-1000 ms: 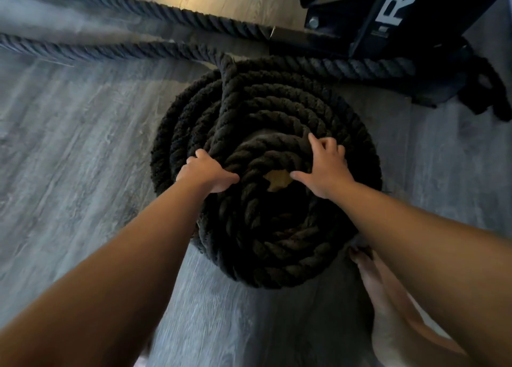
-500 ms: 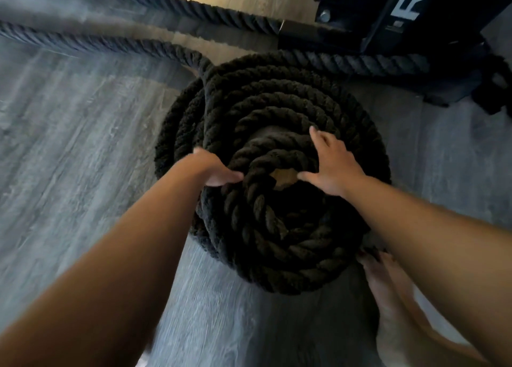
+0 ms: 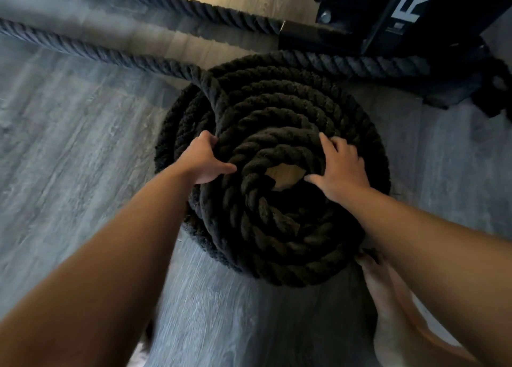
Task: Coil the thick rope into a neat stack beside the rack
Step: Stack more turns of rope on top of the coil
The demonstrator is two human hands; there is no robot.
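A thick black rope (image 3: 277, 228) lies coiled in a round stack on the grey floor, with a small gap of floor showing at its centre. My left hand (image 3: 202, 159) grips the top turn at the stack's left side, thumb pointing inward. My right hand (image 3: 340, 167) rests on the top turns at the right, fingers spread and pressing down. A loose length of the rope (image 3: 83, 51) runs from the stack's upper left off to the far left. The black rack (image 3: 410, 15) stands just behind the stack at the upper right.
A second rope length (image 3: 194, 9) runs diagonally along the floor to the rack's base. Another stretch of rope (image 3: 360, 62) lies between stack and rack. My bare foot (image 3: 388, 305) stands close to the stack's lower right edge. Grey wood floor (image 3: 69, 159) spreads to the left.
The loose rope that crossed over the coil's top has been laid round onto the stack as another turn. My left hand moved up along the left side; the right hand stayed on top.
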